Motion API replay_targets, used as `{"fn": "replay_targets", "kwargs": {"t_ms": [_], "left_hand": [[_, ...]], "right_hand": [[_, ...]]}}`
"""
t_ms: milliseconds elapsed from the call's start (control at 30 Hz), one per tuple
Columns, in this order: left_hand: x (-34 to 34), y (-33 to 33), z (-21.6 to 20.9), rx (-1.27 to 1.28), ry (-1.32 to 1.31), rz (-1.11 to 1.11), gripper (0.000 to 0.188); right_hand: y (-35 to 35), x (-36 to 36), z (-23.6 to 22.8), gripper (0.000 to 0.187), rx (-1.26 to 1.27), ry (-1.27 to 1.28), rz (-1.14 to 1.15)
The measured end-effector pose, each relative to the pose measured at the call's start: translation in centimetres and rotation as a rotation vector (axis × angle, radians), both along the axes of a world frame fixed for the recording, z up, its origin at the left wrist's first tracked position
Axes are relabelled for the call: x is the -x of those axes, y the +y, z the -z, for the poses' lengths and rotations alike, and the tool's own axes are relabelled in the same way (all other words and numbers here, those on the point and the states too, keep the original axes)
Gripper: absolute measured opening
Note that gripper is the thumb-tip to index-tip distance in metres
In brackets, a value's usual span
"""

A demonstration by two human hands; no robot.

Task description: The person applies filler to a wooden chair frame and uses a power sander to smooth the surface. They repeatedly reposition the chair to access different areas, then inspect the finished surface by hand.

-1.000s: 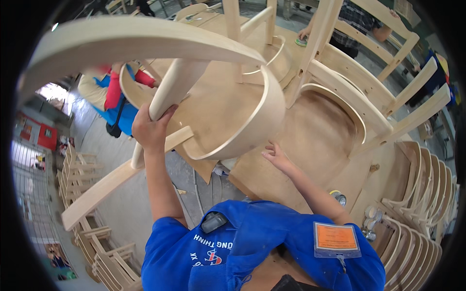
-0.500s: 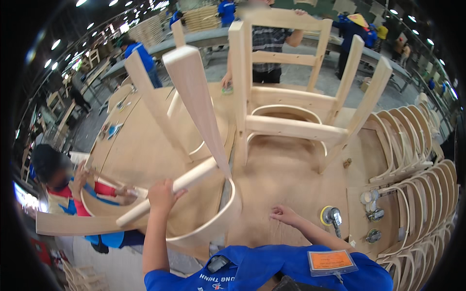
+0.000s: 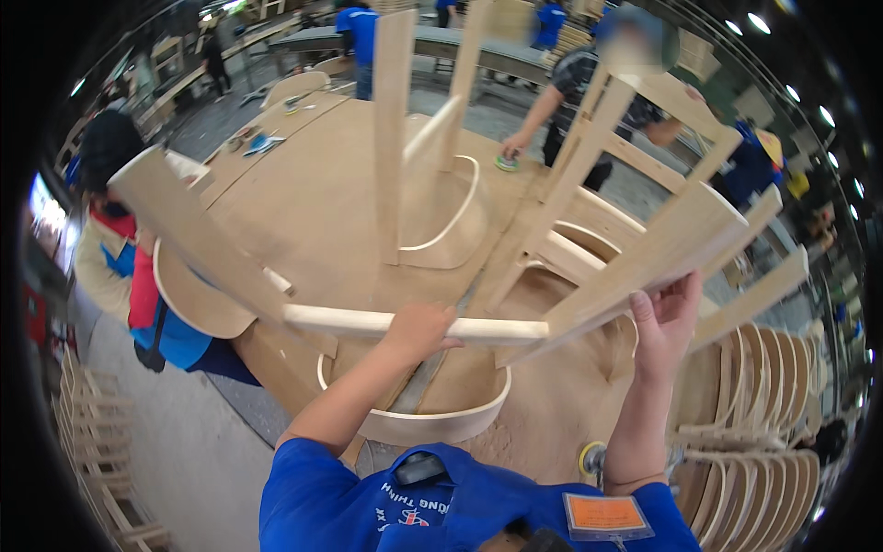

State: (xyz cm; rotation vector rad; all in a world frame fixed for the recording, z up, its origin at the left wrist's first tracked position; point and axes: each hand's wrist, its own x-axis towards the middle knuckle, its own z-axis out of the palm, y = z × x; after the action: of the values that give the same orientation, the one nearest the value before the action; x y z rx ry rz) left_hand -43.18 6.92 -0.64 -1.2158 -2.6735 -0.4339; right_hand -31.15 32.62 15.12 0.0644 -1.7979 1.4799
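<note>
Left hand (image 3: 421,333): I have it wrapped round the pale crossbar (image 3: 504,330), near mid-length, knuckles up.
Right hand (image 3: 670,317): thumb and fingers parted at the lower edge of the right post (image 3: 658,253); I can't tell if it grips or only rests there.
Chair frame (image 3: 331,320): bare wood, in front of me, crossbar spanning from well left of the left hand to between both hands.
Left post (image 3: 189,230): tilted, rising up and away left of the left hand, meeting the crossbar's left end.
Curved band (image 3: 432,425): just nearer me than the left hand, bowed my way.
Support: can't tell whether the frame rests on the worktable (image 3: 322,198).
Second frame (image 3: 393,147): beyond the left hand, legs upright.
Third frame (image 3: 575,170): beyond the right hand, partly hidden by the right post.
Sander (image 3: 590,457): yellow pad, beside the right forearm, partly covered.
Stacked curved frames (image 3: 754,377): right of the right hand.
Co-worker, left: red sleeve (image 3: 143,290) left of my left hand, near a curved wooden piece (image 3: 198,299).
Co-worker, far: hand (image 3: 517,143) at a green-edged tool (image 3: 506,164), beyond both hands.
</note>
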Motion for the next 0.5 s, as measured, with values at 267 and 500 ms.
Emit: {"fn": "replay_targets", "kwargs": {"t_ms": [267,500], "left_hand": [[8.6,-0.5,-7.9,-0.446,-0.524,0.080,0.092],[27.6,1.8,-22.9,-1.093,0.539,-0.512,0.093]], "right_hand": [[0.9,4.1,1.2,0.041,0.152,-0.019,0.102],[0.0,4.3,0.8,0.053,0.065,0.013,0.144]]}}
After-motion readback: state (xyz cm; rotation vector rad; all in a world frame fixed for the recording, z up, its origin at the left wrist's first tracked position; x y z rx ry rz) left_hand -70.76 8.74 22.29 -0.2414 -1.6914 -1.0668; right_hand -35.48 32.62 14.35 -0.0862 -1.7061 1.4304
